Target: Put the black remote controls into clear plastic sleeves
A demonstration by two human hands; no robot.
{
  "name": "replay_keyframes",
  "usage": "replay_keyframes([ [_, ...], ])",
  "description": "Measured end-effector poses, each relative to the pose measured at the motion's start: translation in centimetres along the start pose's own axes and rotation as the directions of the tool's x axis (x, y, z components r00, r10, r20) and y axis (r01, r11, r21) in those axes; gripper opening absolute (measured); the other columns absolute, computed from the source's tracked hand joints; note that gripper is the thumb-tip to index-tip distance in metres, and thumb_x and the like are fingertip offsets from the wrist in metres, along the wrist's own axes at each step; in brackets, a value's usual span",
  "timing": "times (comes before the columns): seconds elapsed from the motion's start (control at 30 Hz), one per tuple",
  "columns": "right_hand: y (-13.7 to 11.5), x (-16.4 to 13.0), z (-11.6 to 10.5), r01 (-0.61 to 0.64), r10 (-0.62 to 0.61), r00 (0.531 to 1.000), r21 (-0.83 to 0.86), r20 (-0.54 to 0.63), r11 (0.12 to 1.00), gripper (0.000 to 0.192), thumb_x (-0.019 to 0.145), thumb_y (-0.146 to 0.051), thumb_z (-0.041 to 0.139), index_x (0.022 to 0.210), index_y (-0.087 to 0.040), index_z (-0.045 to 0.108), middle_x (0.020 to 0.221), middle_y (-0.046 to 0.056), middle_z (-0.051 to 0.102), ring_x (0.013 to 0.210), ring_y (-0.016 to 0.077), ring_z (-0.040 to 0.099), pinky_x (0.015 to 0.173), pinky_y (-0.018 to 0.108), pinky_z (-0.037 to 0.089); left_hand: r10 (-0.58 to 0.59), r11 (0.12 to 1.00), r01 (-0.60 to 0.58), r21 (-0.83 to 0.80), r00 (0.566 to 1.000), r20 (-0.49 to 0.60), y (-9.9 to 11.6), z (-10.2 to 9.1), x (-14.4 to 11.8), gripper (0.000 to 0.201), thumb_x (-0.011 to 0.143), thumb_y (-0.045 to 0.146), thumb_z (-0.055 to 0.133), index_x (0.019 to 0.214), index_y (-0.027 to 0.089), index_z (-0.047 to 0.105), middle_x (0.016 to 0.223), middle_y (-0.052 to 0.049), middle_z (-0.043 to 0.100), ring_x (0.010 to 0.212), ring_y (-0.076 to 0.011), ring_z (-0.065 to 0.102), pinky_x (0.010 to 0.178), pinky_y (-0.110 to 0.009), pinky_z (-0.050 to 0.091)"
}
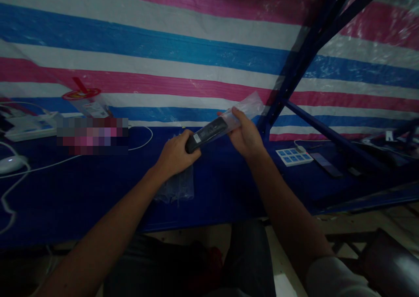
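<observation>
A long black object (212, 130) with a small white label lies slanted inside a clear plastic bag (250, 105), held above the table. My left hand (174, 156) is closed around its lower left end. At the upper right, the fingers and thumb of my right hand (246, 135) pinch the bag, whose loose end sticks out past them. What kind of object is in the bag, I cannot make out. Beneath my left hand, more clear plastic bags (181, 185) lie flat on the blue table (222, 192).
On the left stand a cup with a red lid (93, 105), a white power strip (32, 129), a white mouse (13, 164) and cables. To the right are another white power strip (293, 156) and a phone (326, 164). A blue metal frame (294, 76) rises before striped sheeting (157, 48).
</observation>
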State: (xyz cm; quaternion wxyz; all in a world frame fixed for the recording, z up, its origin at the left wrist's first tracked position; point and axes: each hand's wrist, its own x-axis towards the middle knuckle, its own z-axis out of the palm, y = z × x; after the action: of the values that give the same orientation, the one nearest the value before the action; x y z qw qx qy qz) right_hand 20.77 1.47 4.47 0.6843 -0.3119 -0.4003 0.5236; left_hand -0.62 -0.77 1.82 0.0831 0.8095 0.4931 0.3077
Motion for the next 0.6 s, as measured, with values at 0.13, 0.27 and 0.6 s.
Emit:
replay_keyframes([
  [0.13, 2.1, -0.5, -0.5, -0.245, 0.238, 0.962, 0.037, 0.132, 0.969, 0.025, 0.093, -0.045, 0.061, 0.102, -0.022, 0.064, 0.114, 0.009, 0.075, 0.112, 0.0237, 0.068, 0.100, 0.044, 0.053, 0.044, 0.990, -0.052, 0.134, 0.997, 0.066, -0.8, -0.6, 0.1, 0.027, 0.081, 0.034, 0.059, 0.104, 0.019, 0.062, 0.088, -0.007, 0.070, 0.081, -0.0251, 0.066, 0.071, -0.036, 0.045],
  [0.27, 2.2, 0.0, -2.4, -0.264, 0.257, 0.963, 0.090, 0.081, 0.960, 0.037, 0.103, -0.045, 0.039, 0.106, -0.019, 0.064, 0.107, 0.011, 0.077, 0.105, 0.0246, 0.072, 0.103, 0.045, 0.052, 0.066, 0.981, -0.084, 0.177, 0.992, 0.106, -2.3, -1.0, 0.4, 0.038, 0.081, 0.039, 0.062, 0.114, 0.022, 0.063, 0.095, -0.008, 0.073, 0.082, -0.0257, 0.067, 0.071, -0.035, 0.045],
  [0.6, 2.1, 1.3, -8.1, -0.246, 0.279, 0.941, 0.176, -0.190, 0.953, 0.041, 0.105, -0.047, 0.024, 0.100, -0.023, 0.057, 0.101, 0.010, 0.076, 0.095, 0.0255, 0.076, 0.094, 0.051, 0.056, -0.014, 0.998, 0.019, 0.059, 0.996, -0.091, -5.2, -2.8, 0.8, 0.042, 0.080, 0.047, 0.066, 0.113, 0.021, 0.069, 0.088, -0.006, 0.072, 0.079, -0.0235, 0.065, 0.072, -0.033, 0.047],
])
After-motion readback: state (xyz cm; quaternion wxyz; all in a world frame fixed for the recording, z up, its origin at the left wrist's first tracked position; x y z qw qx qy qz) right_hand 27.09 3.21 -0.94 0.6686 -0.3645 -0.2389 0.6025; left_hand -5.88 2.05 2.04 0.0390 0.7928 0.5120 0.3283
